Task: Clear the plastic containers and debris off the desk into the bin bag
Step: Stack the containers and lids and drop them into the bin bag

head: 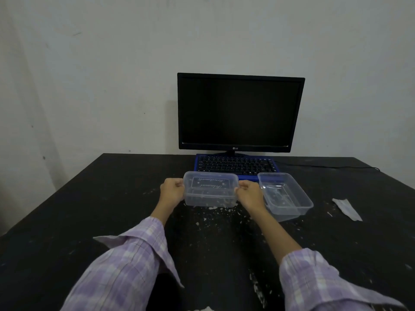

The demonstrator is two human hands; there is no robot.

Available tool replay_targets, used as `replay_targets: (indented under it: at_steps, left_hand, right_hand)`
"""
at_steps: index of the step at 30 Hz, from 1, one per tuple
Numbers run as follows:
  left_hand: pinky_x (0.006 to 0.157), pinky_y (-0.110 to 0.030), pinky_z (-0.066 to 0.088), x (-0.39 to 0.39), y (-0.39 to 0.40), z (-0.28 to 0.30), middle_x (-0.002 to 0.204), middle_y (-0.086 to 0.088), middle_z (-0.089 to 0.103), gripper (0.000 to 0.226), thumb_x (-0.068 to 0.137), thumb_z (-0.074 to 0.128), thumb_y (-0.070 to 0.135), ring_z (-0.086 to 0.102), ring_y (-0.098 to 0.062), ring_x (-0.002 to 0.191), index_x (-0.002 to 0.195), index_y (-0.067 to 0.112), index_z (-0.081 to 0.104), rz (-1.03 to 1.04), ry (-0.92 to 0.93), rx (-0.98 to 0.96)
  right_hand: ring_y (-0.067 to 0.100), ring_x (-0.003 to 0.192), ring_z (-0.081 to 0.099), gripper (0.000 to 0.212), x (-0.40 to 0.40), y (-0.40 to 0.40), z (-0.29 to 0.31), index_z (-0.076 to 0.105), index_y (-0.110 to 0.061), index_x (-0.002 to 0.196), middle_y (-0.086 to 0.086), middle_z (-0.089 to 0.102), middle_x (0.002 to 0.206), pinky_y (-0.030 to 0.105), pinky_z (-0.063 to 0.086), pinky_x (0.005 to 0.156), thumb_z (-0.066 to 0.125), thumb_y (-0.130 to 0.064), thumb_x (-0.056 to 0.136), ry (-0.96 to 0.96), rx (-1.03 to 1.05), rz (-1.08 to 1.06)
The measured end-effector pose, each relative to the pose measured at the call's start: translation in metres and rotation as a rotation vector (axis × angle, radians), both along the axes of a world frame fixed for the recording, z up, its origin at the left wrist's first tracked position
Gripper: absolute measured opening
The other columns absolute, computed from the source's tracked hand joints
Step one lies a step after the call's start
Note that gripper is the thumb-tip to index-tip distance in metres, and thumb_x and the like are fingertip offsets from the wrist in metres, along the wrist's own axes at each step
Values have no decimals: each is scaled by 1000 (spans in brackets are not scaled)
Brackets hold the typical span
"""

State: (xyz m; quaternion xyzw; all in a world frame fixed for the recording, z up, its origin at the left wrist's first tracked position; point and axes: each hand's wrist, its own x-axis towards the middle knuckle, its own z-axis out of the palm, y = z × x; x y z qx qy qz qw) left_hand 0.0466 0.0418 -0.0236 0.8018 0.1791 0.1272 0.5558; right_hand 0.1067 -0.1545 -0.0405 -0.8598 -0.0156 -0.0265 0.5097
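Containers first: we hold the lidded container [210, 189] mid-desk, near the keyboard [237, 166], left hand [172, 190] and right hand [249, 193] curled round its short ends. We should lift it level so the crumbs [221, 211] stay put, clearing the open tub [284, 195] just right.

1. The desk [89, 198] is black, flecked with white debris [215, 212].
2. Both plastic containers, the held container [210, 189] and the second container [285, 196], are clear; the held one shows pale script on a dark panel.
3. The sleeves [125, 261] are lilac-and-white plaid.
4. The keyboard [237, 166] has black keys in a blue frame.
5. The monitor [238, 113] is black, its screen dark.
6. The scrap of paper [347, 208] is white.
7. The wall [112, 75] is off-white, faintly smudged.
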Motion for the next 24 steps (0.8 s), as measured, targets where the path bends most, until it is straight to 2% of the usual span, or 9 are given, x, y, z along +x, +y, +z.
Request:
replay_targets:
  at_steps: [2,4,6,7,10,15,17,19,24]
  left_hand:
    - [93,-45,52,3,2,5,97,-11,65,6,88,56,10,64,-27,97,89,8,62,-122,64,94]
    - [96,-45,50,8,5,8,110,-13,63,18,88,57,15,61,-29,103,105,13,60,-224,120,144]
    - [97,-46,48,11,8,10,118,-13,58,31,89,54,15,58,-31,109,120,17,53,-289,153,152]
    - [95,-45,50,11,9,9,121,-12,56,33,91,51,15,57,-31,111,123,20,50,-310,166,119]
    - [71,-33,53,11,8,3,125,-7,50,36,97,41,20,52,-29,113,132,28,40,-304,193,42]
    - [61,-24,44,7,0,0,113,-2,46,36,96,43,25,50,-17,92,132,25,36,-263,108,242]
    - [60,-23,42,6,-1,1,113,-3,48,36,96,45,26,49,-15,90,131,24,37,-265,101,254]
    - [60,-24,43,6,0,0,116,-6,50,36,96,43,26,51,-18,91,131,23,36,-256,111,270]
    - [78,-30,43,8,-3,-8,106,0,49,31,97,43,23,48,-9,81,127,21,40,-232,36,229]
  right_hand:
    - [25,106,55,24,6,0,2,60,-2,111,13,63,110,40,46,94,48,-5,90,18,-44,19]
    - [22,99,56,26,14,1,2,55,-10,115,9,59,110,37,48,86,45,-6,91,60,-57,54]
    - [22,101,56,28,21,0,1,52,-15,116,6,57,112,40,50,89,43,-9,91,102,-38,81]
    - [23,103,57,29,25,0,-2,52,-17,117,6,57,114,43,51,92,42,-9,90,129,-11,80]
    - [25,106,57,34,37,-1,-14,55,-18,118,7,58,117,48,51,93,39,-10,89,141,40,82]
    - [26,113,56,42,22,2,-13,50,-23,131,7,55,130,47,49,97,38,-17,92,134,72,103]
    - [29,120,51,44,15,3,-10,42,-23,140,5,49,137,44,45,100,34,-19,97,118,16,101]
    - [31,127,47,45,11,4,-12,36,-25,145,7,44,144,48,42,104,30,-24,100,100,-6,106]
    - [31,132,42,46,6,6,-11,29,-24,148,10,39,147,47,37,109,28,-24,102,104,10,87]
